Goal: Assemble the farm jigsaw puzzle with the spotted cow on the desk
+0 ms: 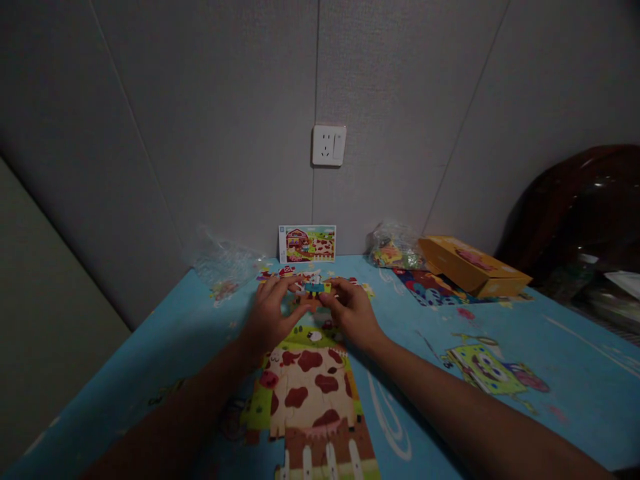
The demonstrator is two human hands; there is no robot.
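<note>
Between my two hands is a small joined section of jigsaw puzzle (313, 287), with a figure in blue on it. My left hand (270, 310) grips its left side, thumb towards me. On the right side, the fingertips of my right hand (354, 312) pinch the same section. Nearer to me lies a larger assembled jigsaw (313, 390) showing a brown-spotted cow, a sheep and a white fence. Loose puzzle pieces (286, 271) lie just beyond my hands, partly hidden by them.
A picture card (307, 244) leans on the wall below a socket (329, 145). Crumpled clear plastic (225, 260) lies at the left. To the right are a bag of pieces (395, 248) and an orange box (475, 263) on the blue cartoon tablecloth (430, 407).
</note>
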